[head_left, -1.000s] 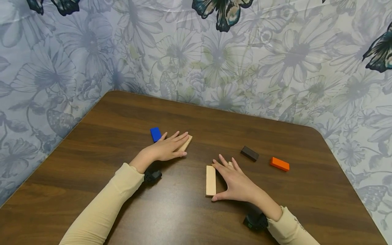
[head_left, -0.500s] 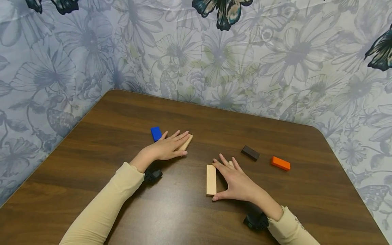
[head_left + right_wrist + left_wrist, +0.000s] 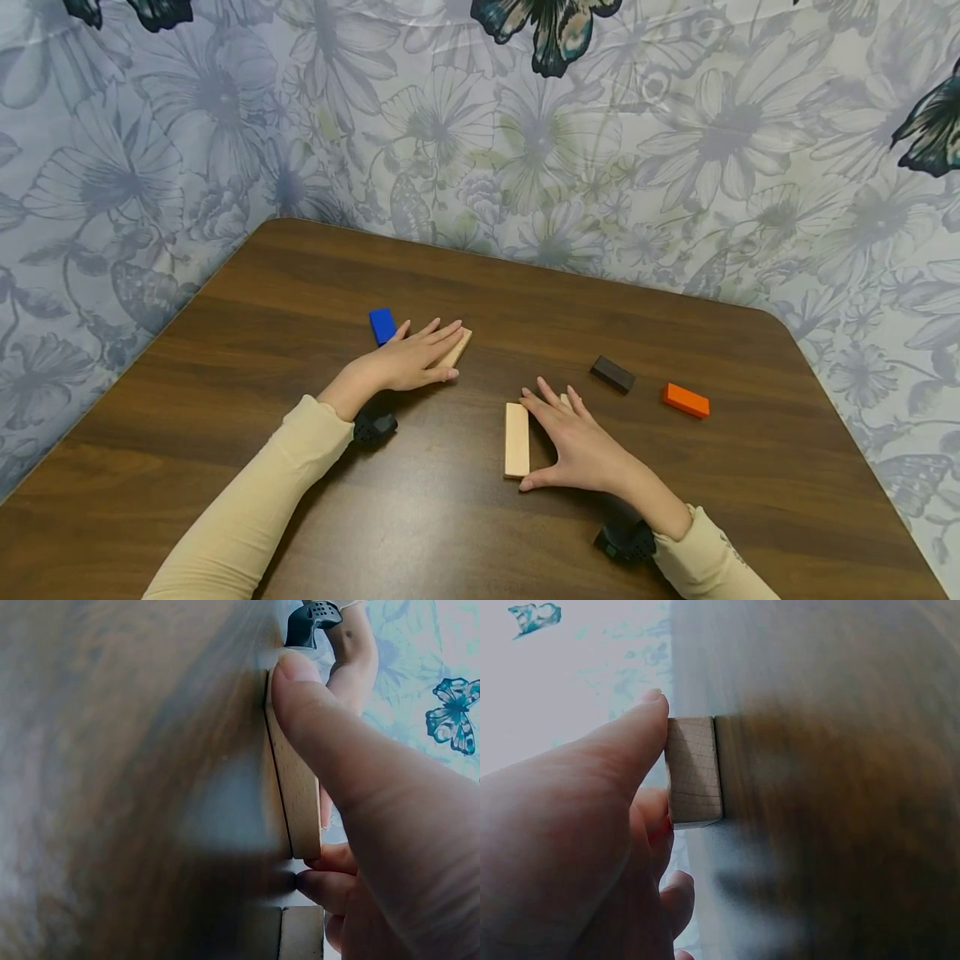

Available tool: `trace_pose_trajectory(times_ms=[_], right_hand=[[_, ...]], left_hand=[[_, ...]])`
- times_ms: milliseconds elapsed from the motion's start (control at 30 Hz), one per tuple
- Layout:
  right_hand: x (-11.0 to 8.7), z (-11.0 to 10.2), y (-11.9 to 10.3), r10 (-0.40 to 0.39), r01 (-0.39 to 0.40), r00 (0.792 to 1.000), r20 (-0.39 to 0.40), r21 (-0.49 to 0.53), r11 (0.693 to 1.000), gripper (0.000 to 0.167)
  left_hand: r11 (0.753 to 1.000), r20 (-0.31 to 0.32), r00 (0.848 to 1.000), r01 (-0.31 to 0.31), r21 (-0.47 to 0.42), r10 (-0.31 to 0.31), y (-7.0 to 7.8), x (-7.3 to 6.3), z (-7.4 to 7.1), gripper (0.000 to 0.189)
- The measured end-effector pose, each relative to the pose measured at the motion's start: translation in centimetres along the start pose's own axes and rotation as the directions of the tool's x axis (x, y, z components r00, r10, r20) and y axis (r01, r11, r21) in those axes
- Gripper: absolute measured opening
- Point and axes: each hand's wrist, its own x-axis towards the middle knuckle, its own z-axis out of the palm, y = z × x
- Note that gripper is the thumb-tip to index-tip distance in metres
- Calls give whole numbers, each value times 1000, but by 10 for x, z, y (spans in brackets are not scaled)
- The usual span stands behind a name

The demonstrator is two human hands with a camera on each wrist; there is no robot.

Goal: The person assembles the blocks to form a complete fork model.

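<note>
My left hand [image 3: 408,364] lies with straight fingers across the top of a pale wooden block [image 3: 456,352], mostly hidden beneath it. The left wrist view shows that block's square end [image 3: 694,771] beside the thumb. A blue block [image 3: 382,325] touches or nearly touches the left little finger. My right hand [image 3: 581,450] spans another pale wooden block [image 3: 517,440] lengthwise, thumb at the near end and index finger at the far end. Beyond those fingers, a further pale block [image 3: 566,401] is partly covered; its end [image 3: 301,932] also appears in the right wrist view.
To the right of the right hand lie a dark brown block [image 3: 612,375] and an orange block [image 3: 686,400]. All rest on a brown wood-grain table [image 3: 420,517]. Behind its far edge hangs a flower-patterned cloth [image 3: 540,150].
</note>
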Motion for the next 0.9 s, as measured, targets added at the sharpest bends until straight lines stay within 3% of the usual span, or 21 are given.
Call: trace_pose_trajectory(times_ms=[900], right_hand=[[-4,0,-2,-2,1,1000,12,39,999,110]], left_hand=[[1000,6,1000,14,-5,-14,5,-3,0,71]])
